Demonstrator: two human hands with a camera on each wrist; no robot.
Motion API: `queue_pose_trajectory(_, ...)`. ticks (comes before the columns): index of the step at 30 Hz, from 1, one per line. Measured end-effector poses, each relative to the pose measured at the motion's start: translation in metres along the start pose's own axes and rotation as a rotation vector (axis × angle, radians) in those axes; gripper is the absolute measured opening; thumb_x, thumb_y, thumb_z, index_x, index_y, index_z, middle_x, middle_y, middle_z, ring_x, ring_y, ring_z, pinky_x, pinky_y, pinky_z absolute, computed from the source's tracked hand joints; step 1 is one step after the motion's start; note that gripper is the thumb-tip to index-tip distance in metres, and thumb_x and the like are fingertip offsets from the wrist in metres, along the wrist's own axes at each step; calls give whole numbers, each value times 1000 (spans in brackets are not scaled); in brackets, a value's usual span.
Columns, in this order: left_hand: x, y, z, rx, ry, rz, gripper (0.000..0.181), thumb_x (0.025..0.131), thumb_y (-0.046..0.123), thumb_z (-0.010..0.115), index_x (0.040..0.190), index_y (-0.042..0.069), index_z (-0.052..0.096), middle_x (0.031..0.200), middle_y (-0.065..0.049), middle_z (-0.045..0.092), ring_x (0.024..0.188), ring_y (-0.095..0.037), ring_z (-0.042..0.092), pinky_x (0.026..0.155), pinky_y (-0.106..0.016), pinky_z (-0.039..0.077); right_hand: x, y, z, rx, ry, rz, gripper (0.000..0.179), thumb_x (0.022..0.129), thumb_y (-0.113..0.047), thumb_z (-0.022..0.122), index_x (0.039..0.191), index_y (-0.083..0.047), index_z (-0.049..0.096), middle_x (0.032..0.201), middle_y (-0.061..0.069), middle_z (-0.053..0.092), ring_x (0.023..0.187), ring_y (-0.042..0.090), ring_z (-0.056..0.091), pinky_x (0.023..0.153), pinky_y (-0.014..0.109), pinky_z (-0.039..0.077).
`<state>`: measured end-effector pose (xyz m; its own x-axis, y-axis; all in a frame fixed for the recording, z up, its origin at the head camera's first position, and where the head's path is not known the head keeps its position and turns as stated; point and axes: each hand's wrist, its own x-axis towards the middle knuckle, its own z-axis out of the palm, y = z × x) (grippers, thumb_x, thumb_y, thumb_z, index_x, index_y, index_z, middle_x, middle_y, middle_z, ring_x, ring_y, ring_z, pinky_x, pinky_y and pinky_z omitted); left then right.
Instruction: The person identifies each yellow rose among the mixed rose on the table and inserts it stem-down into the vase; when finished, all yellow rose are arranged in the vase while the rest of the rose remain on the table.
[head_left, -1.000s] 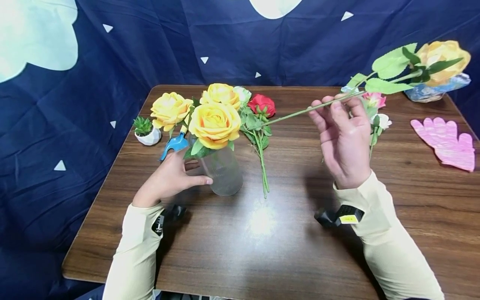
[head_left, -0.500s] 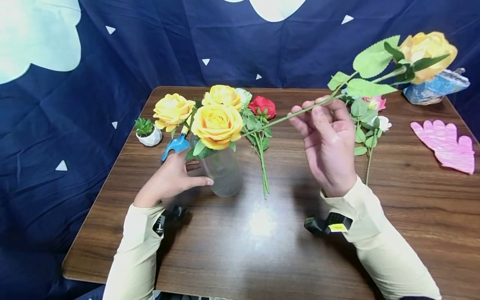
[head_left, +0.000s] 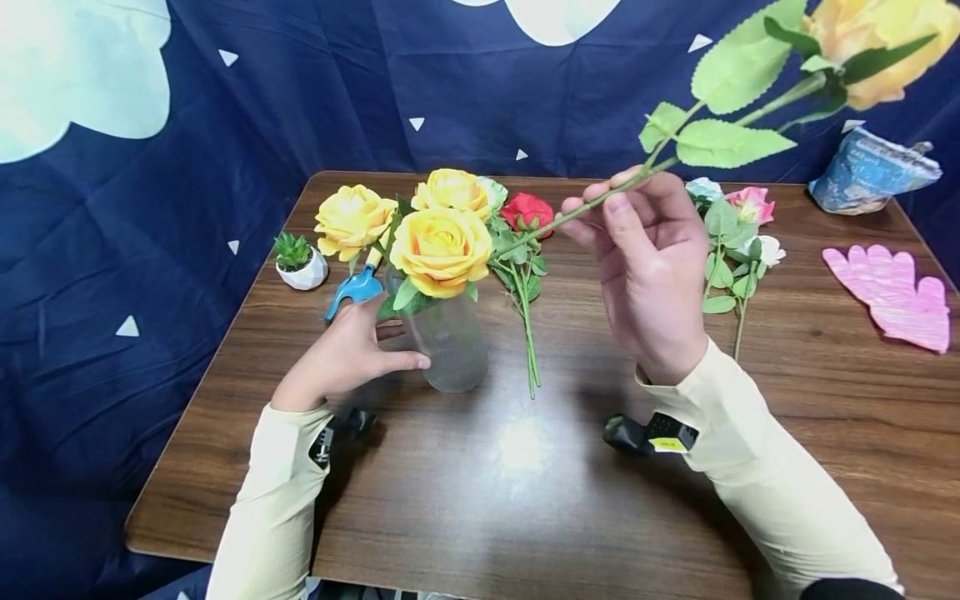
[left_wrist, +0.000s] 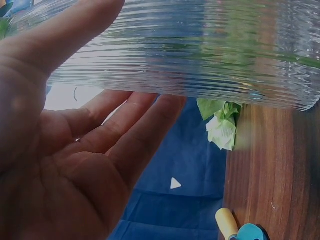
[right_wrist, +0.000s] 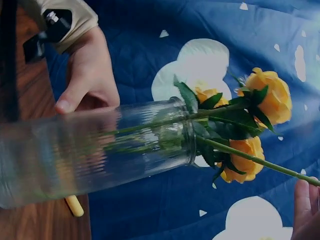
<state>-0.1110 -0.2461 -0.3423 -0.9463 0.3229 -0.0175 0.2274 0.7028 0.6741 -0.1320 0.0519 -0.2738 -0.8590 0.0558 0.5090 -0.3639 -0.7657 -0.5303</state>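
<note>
My left hand (head_left: 333, 354) holds the ribbed glass vase (head_left: 453, 350) by its side, thumb on the near face and fingers behind. Three yellow roses stand in the vase, the front rose (head_left: 441, 252) hiding its mouth. In the right wrist view, the vase's rim (right_wrist: 189, 131) and stems inside show through clear glass. Between thumb and fingertips, my right hand (head_left: 652, 267) pinches the stem of another yellow rose (head_left: 873, 50), bloom up to the right. That rose's stem (right_wrist: 260, 161) slants down to the vase's mouth, its lower end overlapping the rim in that view.
A red rose (head_left: 527, 212) lies behind the vase, its stems toward me. To the right lie a pink flower (head_left: 750, 204), a white flower (head_left: 770, 250) and a pink glove (head_left: 892, 296). A blue bag (head_left: 870, 173), a potted succulent (head_left: 300, 265) and a blue hand trowel (head_left: 356, 287) stand around.
My right hand has moved left toward the vase, bringing the stem's lower end behind the front rose. The held bloom has come up nearer the camera. My left hand stays on the vase.
</note>
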Motion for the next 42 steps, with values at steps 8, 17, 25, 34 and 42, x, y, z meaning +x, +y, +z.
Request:
queue_pose_trajectory(8,0,1,0,17,7,-6,90,81,23,90,150,-7,41,140,-22,61,118,-28,59,99,-53,53,0,10,14,-225,-73,-95,23,96,20,50,102,4,66,94,17,72,87,28,73,78,39,64)
queue_pose_trajectory(17,1,1,1,9,12,10,90,79,20,92,149,-6,42,141,-21,60,126,-32,59,102,-54,53,-8,27,20,-449,-153,-144,20,96,19,52,103,5,65,96,3,75,89,19,74,83,44,64)
queue_pose_trajectory(25,2,0,2,5,10,19,89,79,19,92,149,-6,43,143,-21,59,130,-34,58,103,-54,53,-13,35,20,-509,-125,-111,9,96,17,56,104,16,60,96,5,76,88,16,73,81,42,64)
queue_pose_trajectory(34,1,-1,1,19,17,28,85,80,21,91,146,-7,46,134,-21,65,118,-33,64,98,-53,55,-15,52,22,-623,-108,-78,15,92,17,55,105,21,61,95,17,74,82,5,70,74,25,60)
queue_pose_trajectory(42,1,0,1,4,17,34,90,78,18,92,150,-5,43,140,-21,61,123,-32,62,100,-52,55,-11,68,24,-794,-260,-3,22,87,13,57,105,16,69,98,26,73,92,24,71,89,34,61)
